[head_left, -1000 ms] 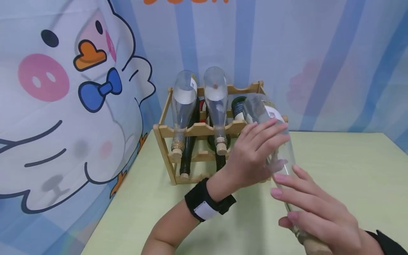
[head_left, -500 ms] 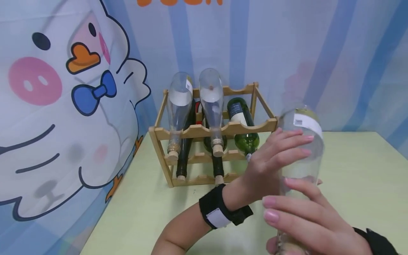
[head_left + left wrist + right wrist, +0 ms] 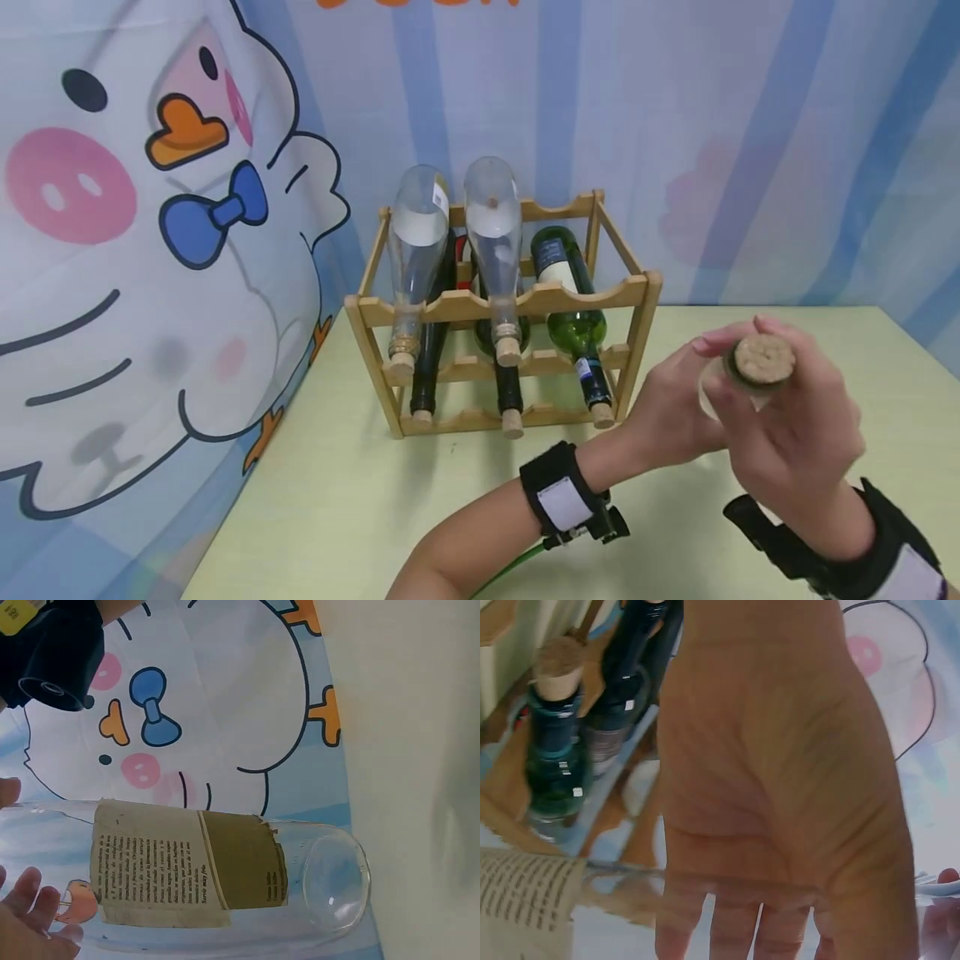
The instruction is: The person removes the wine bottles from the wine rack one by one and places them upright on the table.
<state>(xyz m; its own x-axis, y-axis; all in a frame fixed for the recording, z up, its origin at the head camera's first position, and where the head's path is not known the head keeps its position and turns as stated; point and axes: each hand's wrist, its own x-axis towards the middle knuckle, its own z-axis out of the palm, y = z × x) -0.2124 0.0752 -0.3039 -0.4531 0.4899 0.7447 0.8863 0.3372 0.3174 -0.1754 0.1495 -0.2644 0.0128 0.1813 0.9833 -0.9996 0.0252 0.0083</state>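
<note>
Bottle (image 3: pixel 187 862) seemingly upright, cork (image 3: pixel 763 359) uppermost

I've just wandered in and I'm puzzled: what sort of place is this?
Probably a staged demonstration or filming corner rather than a working cellar: a cartoon-printed backdrop rises behind a pale table, which bears a wooden bottle rack.

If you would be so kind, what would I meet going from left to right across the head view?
Printed bird, first clear bottle, second clear bottle, green bottle, left hand, right hand.
</note>
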